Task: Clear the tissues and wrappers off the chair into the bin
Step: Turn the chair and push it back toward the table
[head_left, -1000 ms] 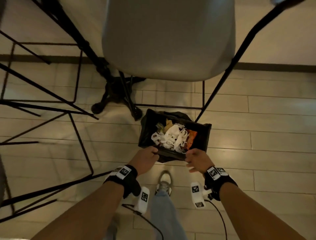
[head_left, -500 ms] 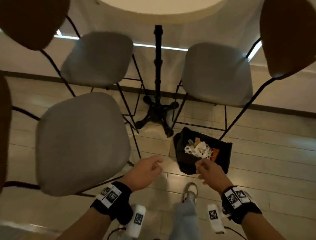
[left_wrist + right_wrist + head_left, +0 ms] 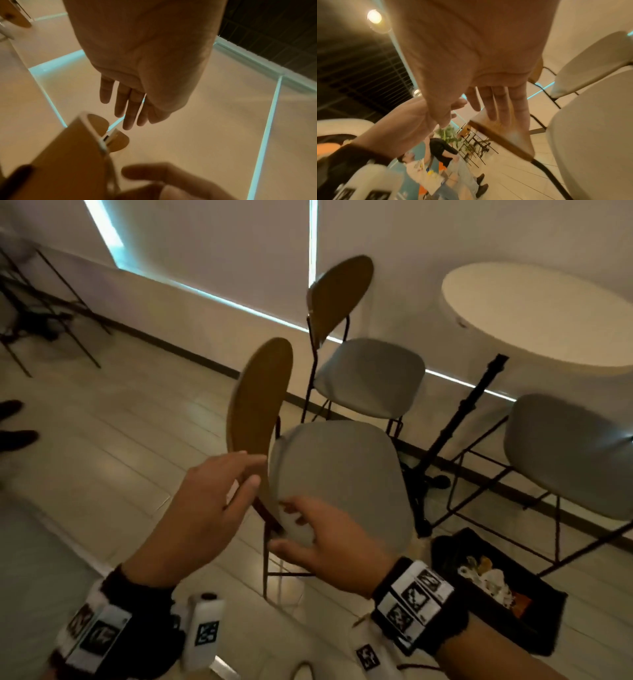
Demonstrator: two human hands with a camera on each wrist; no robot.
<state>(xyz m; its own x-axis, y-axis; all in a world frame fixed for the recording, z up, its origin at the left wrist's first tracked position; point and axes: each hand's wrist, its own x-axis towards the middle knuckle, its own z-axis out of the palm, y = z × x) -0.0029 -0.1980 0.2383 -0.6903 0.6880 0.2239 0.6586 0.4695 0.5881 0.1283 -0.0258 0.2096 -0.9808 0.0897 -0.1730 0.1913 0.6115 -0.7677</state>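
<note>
Both hands (image 3: 202, 508) (image 3: 329, 546) blurred (bin (image 3: 534, 631) corner cropped).

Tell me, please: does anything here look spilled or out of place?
Nothing stands out. The tissues and wrappers lie inside the black bin on the floor, and the nearest chair seat looks bare.

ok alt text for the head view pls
Two bare hands, left hand and right hand, reach open toward a grey cushioned chair with a brown wooden back. A black bin of white tissues and wrappers sits on the pale floor at lower right, near a round white table.
</note>
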